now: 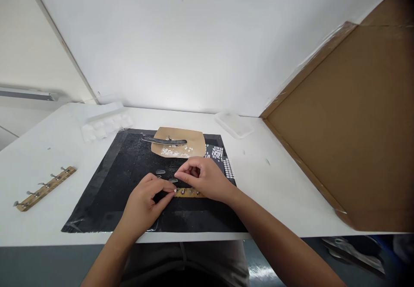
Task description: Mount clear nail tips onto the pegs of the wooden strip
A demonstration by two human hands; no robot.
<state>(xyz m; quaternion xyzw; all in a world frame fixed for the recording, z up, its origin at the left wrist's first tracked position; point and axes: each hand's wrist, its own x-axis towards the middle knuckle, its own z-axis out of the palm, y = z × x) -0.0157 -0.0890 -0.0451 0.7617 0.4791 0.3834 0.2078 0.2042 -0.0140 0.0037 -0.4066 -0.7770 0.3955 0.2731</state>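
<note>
Handwork at the near edge of the counter point(291, 200). Nearest the worker, the left hand point(145, 196) is closing its thumb and forefinger on a small white piece point(175, 190), which is sitting at the left visible end of a wooden clip strip point(190, 194). This strip is lying on the black mat point(97, 192), near the middle of the counter's near edge; its metal clips are partly hiding beneath the right hand point(208, 179). The right hand is holding its thumb and forefinger close together above the strip; whether anything is resting between them, one cannot tell. Toward the counter's left edge, a second clip strip point(48, 187) is lying slantwise, its clips standing up. Just beyond the fingers, clear nail-shaped tips point(161, 172) are lying on the mat. Near the mat's right edge, white tabs point(228, 168) are forming rows. Farther off, a brown card point(196, 137) is overlapping the mat's far edge, carrying loose white bits point(171, 151) and a dark nail file point(164, 141). Toward the counter's far edge, a translucent tray point(234, 125) is lying at right and plastic packaging point(106, 123) at left. The step in hand is seemingly involving steadying the white piece; the next move is probably calling for precise fingertip alignment over the strip.
</note>
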